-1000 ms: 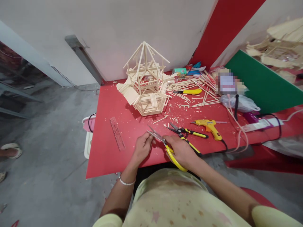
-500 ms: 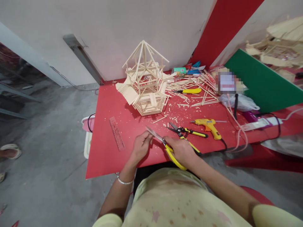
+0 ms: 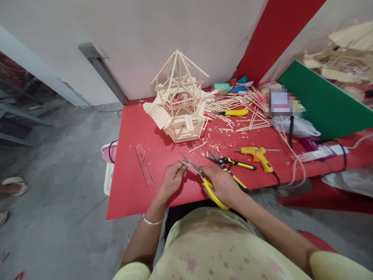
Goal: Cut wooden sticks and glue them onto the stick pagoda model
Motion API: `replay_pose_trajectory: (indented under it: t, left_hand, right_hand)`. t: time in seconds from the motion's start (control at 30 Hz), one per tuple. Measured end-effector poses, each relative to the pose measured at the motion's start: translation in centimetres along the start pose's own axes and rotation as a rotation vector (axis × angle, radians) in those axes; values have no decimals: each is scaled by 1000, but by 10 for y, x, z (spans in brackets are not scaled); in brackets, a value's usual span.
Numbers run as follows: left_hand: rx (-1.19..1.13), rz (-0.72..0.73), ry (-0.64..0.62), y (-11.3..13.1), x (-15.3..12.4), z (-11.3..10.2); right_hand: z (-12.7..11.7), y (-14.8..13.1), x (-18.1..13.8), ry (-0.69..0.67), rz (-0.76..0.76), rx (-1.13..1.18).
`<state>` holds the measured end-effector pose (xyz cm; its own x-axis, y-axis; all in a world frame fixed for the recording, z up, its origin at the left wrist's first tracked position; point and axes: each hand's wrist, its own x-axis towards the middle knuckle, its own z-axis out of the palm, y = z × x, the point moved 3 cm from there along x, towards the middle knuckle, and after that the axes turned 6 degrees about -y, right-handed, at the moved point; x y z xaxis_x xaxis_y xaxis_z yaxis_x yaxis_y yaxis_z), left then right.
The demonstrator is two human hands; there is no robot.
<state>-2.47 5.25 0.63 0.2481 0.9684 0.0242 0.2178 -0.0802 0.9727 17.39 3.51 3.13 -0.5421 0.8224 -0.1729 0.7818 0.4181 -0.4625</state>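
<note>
The right hand grips yellow scissors, blades slanting forward-left to the left hand, pinched closed, contents unclear from here

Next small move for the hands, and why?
I'd probably ease the left hand back slightly before the right hand closes the scissors: the blades look slightly parted, right by the left fingers. Anything those fingers hold is too small to make out.
</note>
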Motion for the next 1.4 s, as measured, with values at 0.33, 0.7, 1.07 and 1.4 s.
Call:
replay_pose_trajectory:
  t: [0.33, 0.7, 1.07, 1.4]
  left_hand:
    - [-85, 0, -46, 0, 2, 2]
    - [-176, -32, -8, -4, 2, 3]
    - [-197, 6, 11, -6, 6, 0]
    - [-217, -57, -15, -11, 5, 6]
  right_hand:
    - [-1, -2, 0, -19, -7, 97]
    - [-1, 3, 1, 14, -19, 49]
    - [-1, 4, 3, -14, 14, 19]
    - [2, 9, 1, -93, 111, -59]
